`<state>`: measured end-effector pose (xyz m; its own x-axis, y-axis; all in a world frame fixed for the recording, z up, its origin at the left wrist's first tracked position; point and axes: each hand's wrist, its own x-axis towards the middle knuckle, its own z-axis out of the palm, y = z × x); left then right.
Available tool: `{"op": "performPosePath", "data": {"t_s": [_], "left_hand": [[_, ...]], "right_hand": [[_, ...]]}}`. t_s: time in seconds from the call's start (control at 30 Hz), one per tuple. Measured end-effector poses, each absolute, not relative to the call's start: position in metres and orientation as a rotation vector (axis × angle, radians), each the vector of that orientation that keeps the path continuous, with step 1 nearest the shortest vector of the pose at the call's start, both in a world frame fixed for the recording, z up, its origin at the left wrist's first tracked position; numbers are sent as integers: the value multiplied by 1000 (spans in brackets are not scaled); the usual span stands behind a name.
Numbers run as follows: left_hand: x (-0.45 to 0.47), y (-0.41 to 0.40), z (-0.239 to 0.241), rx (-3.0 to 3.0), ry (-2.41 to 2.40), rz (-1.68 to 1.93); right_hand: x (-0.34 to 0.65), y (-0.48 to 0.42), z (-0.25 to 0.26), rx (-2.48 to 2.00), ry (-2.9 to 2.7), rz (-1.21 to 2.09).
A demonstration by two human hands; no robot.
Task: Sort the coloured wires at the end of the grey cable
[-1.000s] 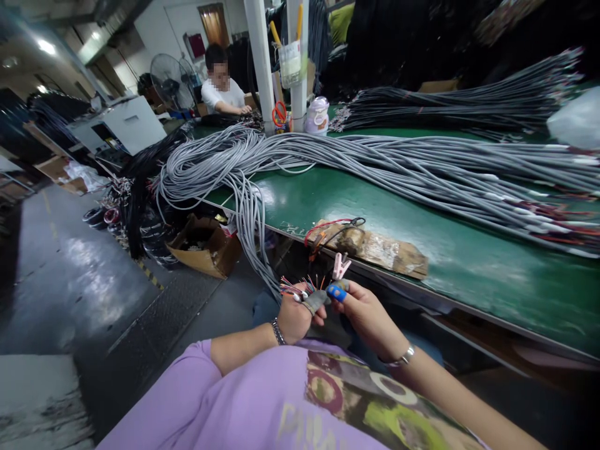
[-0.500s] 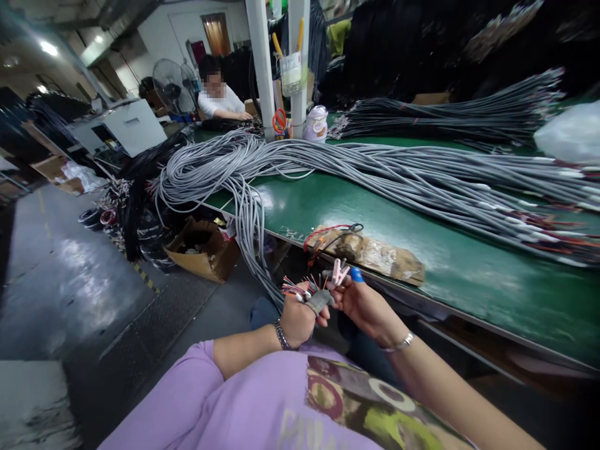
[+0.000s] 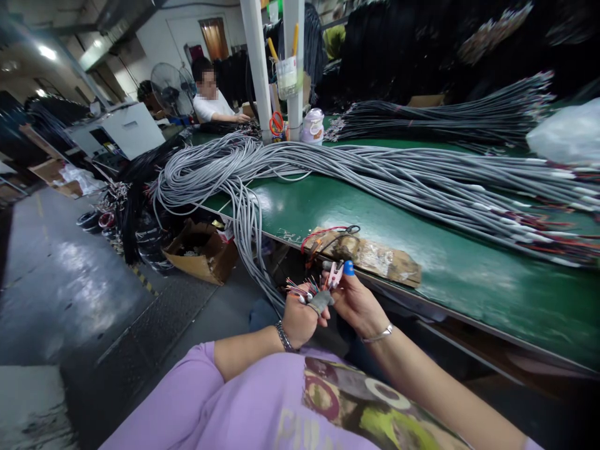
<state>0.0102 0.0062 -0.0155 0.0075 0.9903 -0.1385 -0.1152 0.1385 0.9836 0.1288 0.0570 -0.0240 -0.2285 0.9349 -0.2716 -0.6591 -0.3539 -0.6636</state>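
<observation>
My left hand (image 3: 300, 320) is closed around the end of a grey cable, its stripped coloured wires (image 3: 300, 290) fanning out above the fist; a grey finger cot covers the thumb. My right hand (image 3: 357, 303), with a blue finger cot (image 3: 349, 268) on one fingertip, pinches a small pink clip tool (image 3: 334, 274) right beside those wires. Both hands hover just in front of the green bench's (image 3: 422, 250) near edge. The held cable runs up into the hanging grey bundle (image 3: 250, 237).
A large spread of grey cables (image 3: 422, 181) lies across the bench, dark cable bundles (image 3: 445, 112) behind. A taped brown block (image 3: 375, 253) with red and black leads sits near the edge. A seated person (image 3: 210, 100) works at the far end; a cardboard box (image 3: 199, 253) stands on the floor.
My right hand rose slightly and turned, bringing the pink clip tool closer to the wire ends. The blue-capped finger now points upward. The left hand has barely shifted.
</observation>
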Motion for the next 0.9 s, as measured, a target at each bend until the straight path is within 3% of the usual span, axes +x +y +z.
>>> {"op": "performPosePath", "data": {"t_s": [0.47,0.73,0.9], "left_hand": [[-5,-5,-17,1014,1236,1143],[-6,-7,-11,1091,1214,1119],[-10,-8,-12,1067,1092,1128]], "right_hand": [[138,30,-27,-743,-661,1909],[142,17,-23,-877,-933,1696],[140,17,-22,-853,-858,1772]]}}
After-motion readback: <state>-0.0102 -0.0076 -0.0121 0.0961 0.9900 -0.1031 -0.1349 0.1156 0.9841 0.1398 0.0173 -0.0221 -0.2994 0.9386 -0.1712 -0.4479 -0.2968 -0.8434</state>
